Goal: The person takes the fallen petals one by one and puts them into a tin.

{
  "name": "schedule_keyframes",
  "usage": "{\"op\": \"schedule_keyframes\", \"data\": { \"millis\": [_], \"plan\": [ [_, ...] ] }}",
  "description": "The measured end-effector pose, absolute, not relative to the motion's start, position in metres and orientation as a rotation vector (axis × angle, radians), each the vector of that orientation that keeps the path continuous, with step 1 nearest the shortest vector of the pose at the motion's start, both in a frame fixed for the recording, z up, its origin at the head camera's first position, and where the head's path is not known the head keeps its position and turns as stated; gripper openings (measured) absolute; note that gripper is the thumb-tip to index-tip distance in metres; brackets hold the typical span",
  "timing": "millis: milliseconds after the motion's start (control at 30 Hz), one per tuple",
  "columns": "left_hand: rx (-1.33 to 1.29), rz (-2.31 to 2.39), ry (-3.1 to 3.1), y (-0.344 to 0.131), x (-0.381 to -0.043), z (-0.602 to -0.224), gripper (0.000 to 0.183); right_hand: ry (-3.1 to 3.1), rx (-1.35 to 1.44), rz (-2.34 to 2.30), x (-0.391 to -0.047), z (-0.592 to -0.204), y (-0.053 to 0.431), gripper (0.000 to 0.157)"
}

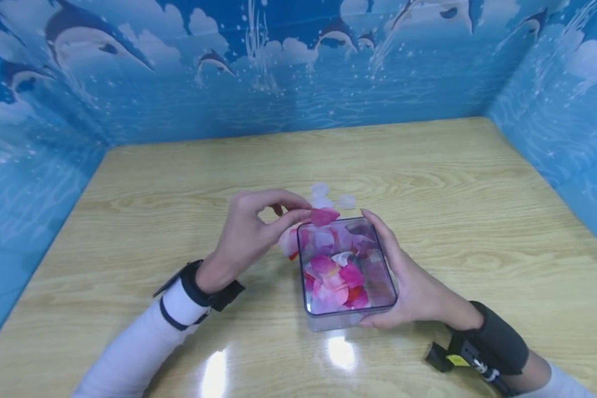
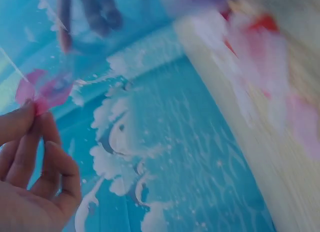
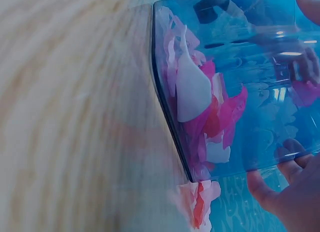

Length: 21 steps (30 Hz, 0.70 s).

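My left hand (image 1: 251,226) pinches a deep pink petal (image 1: 325,216) between thumb and fingertips, right at the far left corner of a clear square box. In the left wrist view that petal (image 2: 46,92) stands up from the fingertips. My right hand (image 1: 405,282) grips the clear box (image 1: 328,320) from its right side, thumb at the near end and fingers at the far end. Inside the dark-rimmed box lies a heap of pink, white and red petals (image 1: 333,279). The right wrist view shows these petals (image 3: 195,92) through the clear wall.
Several pale petals (image 1: 320,190) lie on the wooden table (image 1: 179,182) behind the box. More white, pink and red petals (image 1: 287,243) lie against its left side. A blue dolphin-print backdrop (image 1: 278,105) borders the table at the back and sides.
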<state>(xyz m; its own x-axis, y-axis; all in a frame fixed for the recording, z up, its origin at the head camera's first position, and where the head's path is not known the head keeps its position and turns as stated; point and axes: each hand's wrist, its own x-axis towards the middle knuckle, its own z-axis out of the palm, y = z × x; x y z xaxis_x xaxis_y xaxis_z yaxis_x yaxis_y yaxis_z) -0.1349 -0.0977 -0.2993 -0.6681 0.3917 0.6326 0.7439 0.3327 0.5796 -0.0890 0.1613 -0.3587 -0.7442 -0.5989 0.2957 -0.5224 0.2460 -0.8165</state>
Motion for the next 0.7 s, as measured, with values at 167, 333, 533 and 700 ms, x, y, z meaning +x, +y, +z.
{"op": "schedule_keyframes", "data": {
  "millis": [167, 333, 533, 700],
  "plan": [
    [-1.111, -1.350, -2.120, -0.0926, -0.1262, -0.2938, 0.009, 2.409, -1.078, -1.539, -0.0887, -0.3571, 0.1606, 0.143],
    [-1.141, -1.363, -2.110, -0.0908, -0.1239, -0.2943, 0.010, 2.416, -1.086, -1.537, -0.0886, -0.3574, 0.1602, 0.142],
    [-1.196, -1.370, -2.121, -0.0892, -0.1233, -0.2963, 0.008, 2.419, -1.123, -1.545, -0.0891, -0.3585, 0.1600, 0.142],
    [-1.158, -1.347, -2.174, -0.0903, -0.1301, -0.3007, 0.010, 2.401, -1.126, -1.555, -0.0899, -0.3585, 0.1604, 0.143]
  ]
}}
